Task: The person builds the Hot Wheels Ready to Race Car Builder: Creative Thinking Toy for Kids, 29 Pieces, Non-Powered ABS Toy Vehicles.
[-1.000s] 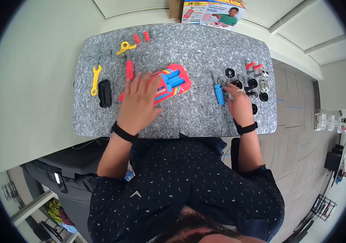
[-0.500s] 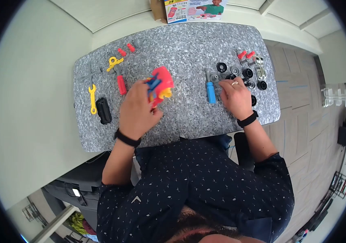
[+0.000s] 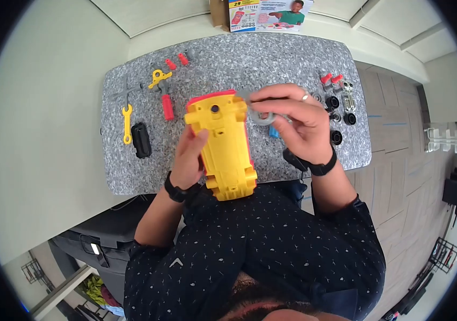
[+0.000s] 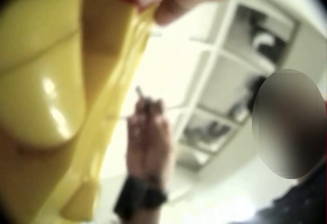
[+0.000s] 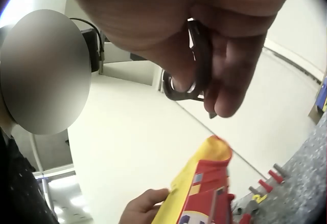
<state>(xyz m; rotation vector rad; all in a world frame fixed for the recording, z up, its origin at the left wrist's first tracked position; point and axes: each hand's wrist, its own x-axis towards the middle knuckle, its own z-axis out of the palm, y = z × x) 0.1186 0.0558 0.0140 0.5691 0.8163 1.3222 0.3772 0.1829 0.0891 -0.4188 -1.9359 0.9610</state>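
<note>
In the head view, my left hand grips a toy car by its side, raised over the table's front edge. The car's yellow underside faces up, its red body below. My right hand pinches a grey ring-shaped plastic part between thumb and fingers, close beside the car's far right corner. From the right wrist view, the grey part sits between the thumb and fingertips, apart from the car. Yellow underside fills the left part of the blurred left wrist view.
Black wheels, red pegs and a silver engine-like piece lie at right. A blue screwdriver handle shows below my right hand. Leftward lie a yellow wrench, a black part and a red-handled tool. A box stands behind.
My left hand has lifted the car off the table and turned it underside up. My right hand has picked a grey ring part from the pile and brought it left beside the car.
</note>
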